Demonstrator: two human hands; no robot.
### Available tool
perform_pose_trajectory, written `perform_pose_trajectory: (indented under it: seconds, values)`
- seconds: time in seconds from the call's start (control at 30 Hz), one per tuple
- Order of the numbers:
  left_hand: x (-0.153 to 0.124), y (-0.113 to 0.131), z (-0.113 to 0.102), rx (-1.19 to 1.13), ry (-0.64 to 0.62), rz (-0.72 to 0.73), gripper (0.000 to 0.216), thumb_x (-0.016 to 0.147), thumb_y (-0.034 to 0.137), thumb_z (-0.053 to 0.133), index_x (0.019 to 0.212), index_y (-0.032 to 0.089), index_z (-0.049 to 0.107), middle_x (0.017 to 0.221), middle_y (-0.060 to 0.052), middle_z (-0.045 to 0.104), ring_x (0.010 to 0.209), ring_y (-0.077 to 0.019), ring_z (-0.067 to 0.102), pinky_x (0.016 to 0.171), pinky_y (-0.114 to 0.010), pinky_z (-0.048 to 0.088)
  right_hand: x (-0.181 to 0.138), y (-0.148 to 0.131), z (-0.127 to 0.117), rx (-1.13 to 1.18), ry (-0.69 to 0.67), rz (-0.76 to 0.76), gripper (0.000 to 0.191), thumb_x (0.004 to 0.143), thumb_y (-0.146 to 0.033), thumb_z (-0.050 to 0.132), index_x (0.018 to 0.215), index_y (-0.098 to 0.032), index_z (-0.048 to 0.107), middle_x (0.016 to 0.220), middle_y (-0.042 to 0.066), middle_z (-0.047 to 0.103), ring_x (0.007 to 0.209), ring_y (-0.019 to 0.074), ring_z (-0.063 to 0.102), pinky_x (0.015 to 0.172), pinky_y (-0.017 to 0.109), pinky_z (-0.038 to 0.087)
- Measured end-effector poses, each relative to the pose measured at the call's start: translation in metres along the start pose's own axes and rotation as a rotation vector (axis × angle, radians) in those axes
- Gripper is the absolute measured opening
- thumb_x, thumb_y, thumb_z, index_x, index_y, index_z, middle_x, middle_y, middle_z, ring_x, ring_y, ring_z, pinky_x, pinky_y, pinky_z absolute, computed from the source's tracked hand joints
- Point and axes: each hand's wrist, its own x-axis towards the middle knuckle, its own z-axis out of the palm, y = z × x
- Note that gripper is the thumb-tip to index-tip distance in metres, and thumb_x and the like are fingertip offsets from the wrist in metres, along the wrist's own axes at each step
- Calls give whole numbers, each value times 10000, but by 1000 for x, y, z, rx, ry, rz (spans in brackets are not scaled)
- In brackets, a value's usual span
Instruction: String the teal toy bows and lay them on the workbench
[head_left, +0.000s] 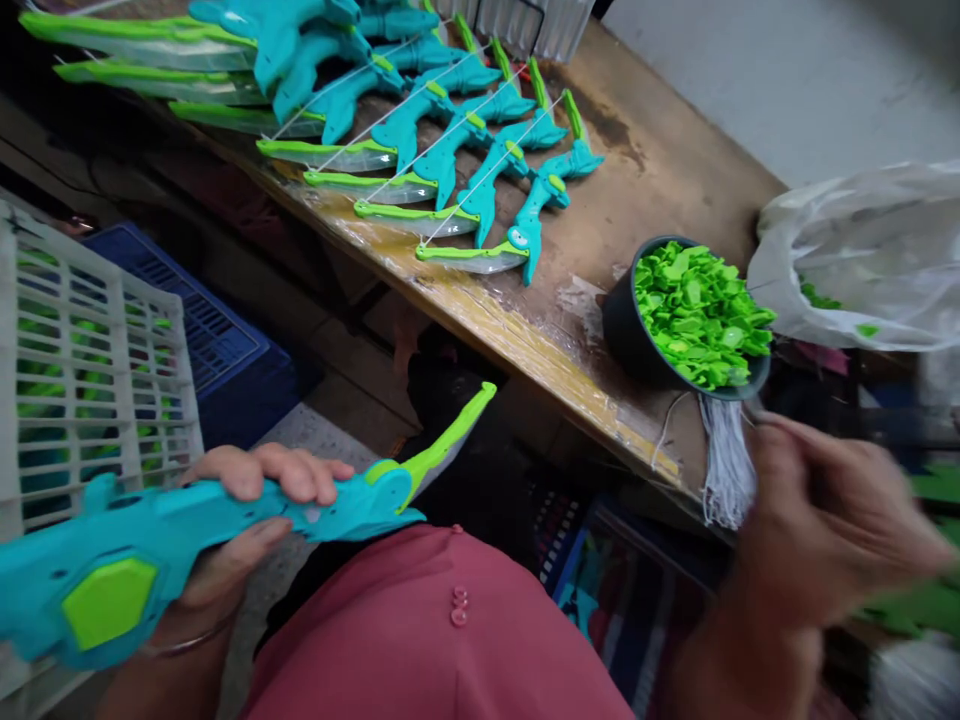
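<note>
A teal toy bow [180, 535] with a lime-green hexagonal piece and a green limb tip lies in my left hand [262, 490], whose fingers wrap round its body. At the right, my right hand [832, 510] is smeared by motion, with thumb and fingers pinched together. It is beside a bundle of white strings [726, 465] that hangs over the table's edge; whatever is in the pinch cannot be made out. Just above the strings, a dark bowl [622, 325] holds a heap of small green plastic parts [697, 310].
Several strung teal bows [487, 180] lie in a row on the wooden table [577, 240]. A white plastic bag [840, 240] with green pieces stands at the right. To the left are a white crate [97, 370] and a blue crate [217, 340]. Another bin [637, 570] is under the table.
</note>
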Motion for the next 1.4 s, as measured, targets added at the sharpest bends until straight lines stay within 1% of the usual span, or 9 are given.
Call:
perform_pose_trajectory:
  seconds: [0.1,0.17,0.23,0.33,0.53,1.03,1.13,1.27,1.4]
  values:
    - [5,1,2,51,-6,42,230,799,108,693,921,278,599,784,30,665,700,-164,643,872,-445,654,-17,-9,52,-78,-186,-231,101,960,-274,677,970,-282,778,782,17,646,696,200,590,614,346,439]
    - [10,0,4,64,-29,65,208,795,117,698,879,271,587,727,39,648,649,-154,634,829,-436,661,-26,-12,87,12,-325,-244,146,988,-264,621,935,-232,754,751,10,640,679,172,596,628,315,454]
    - [14,0,3,75,-39,80,206,792,119,699,870,272,586,701,43,640,624,-151,631,796,-428,667,-32,-11,114,65,-378,-221,176,1000,-254,584,924,-210,737,770,17,645,692,162,603,642,297,464]
    - [16,1,-1,77,-49,78,216,790,106,686,880,276,586,706,47,645,625,-149,640,786,-415,671,-37,-7,134,78,-422,-222,198,1007,-243,552,925,-200,727,794,26,649,697,153,603,651,285,460]
    - [15,-2,-5,61,-85,82,231,818,100,685,861,269,533,718,67,656,625,-133,646,835,-385,669,-37,-4,142,-37,-454,-244,233,1015,-245,511,911,-202,715,792,32,643,725,160,613,675,287,444]
    - [17,-1,-4,52,-106,95,238,822,101,685,810,248,499,702,62,656,602,-140,658,810,-398,656,-36,-12,148,-252,-452,-378,259,1035,-219,478,889,-192,690,789,41,619,738,173,601,695,296,424]
    - [18,1,-4,50,-140,89,239,829,109,694,811,248,500,698,61,654,610,-144,663,816,-391,654,-36,-17,153,-240,-477,-371,216,1040,-255,490,983,-191,688,889,67,647,828,200,625,750,308,470]
    - [15,-5,-1,-65,-186,73,213,864,76,671,878,237,532,788,44,684,713,-144,698,904,-391,633,-33,-17,166,-194,-623,-367,306,1044,-313,490,1269,-148,613,1210,155,642,1103,265,631,925,370,516]
    - [9,-24,7,-190,-251,9,188,905,139,692,995,243,565,881,13,719,832,-185,732,941,-461,608,-24,-5,167,-159,-789,-279,283,1027,-267,418,1048,-173,685,1034,105,692,954,230,679,871,344,524]
